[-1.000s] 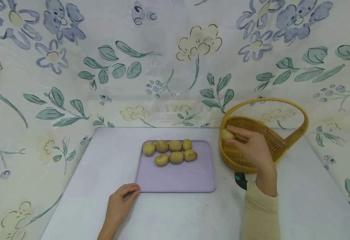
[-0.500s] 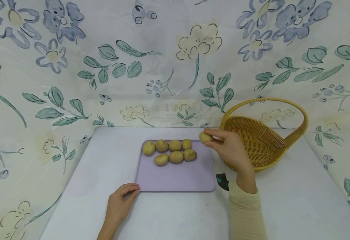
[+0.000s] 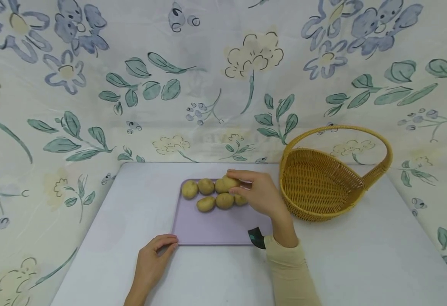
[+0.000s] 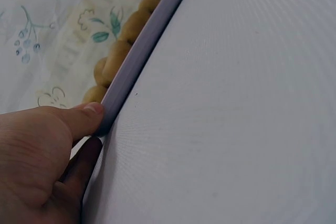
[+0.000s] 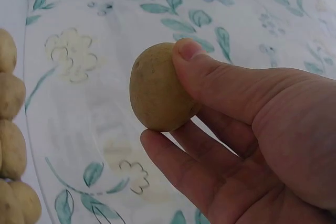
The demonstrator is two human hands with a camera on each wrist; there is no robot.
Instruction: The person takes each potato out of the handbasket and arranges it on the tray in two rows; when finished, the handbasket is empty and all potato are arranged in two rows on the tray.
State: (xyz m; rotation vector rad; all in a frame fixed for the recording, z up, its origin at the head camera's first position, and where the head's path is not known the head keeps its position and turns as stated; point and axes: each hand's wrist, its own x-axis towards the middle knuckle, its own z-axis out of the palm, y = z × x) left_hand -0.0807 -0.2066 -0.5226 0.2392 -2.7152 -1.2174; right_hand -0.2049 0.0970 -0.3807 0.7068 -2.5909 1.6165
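My right hand [image 3: 261, 193] pinches a potato [image 5: 160, 87] between thumb and fingers and holds it over the back row of potatoes, partly hiding those behind it. A purple tray [image 3: 215, 227] carries several potatoes [image 3: 206, 204] in two rows toward its back. At the tray's front left corner, my left hand [image 3: 156, 255] grips the rim between thumb and fingers; the left wrist view shows the thumb [image 4: 86, 119] on the tray edge [image 4: 139, 56].
A yellow wicker basket [image 3: 319, 187] with a tall handle stands to the right of the tray on the white table [image 3: 215, 276]. Behind the table hangs a flowered cloth [image 3: 208, 85]. A dark strap piece [image 3: 256, 238] sticks out by the right sleeve [image 3: 290, 272].
My right hand has carried the potato left, from the basket to above the tray's back row. My left hand has stayed at the tray corner.
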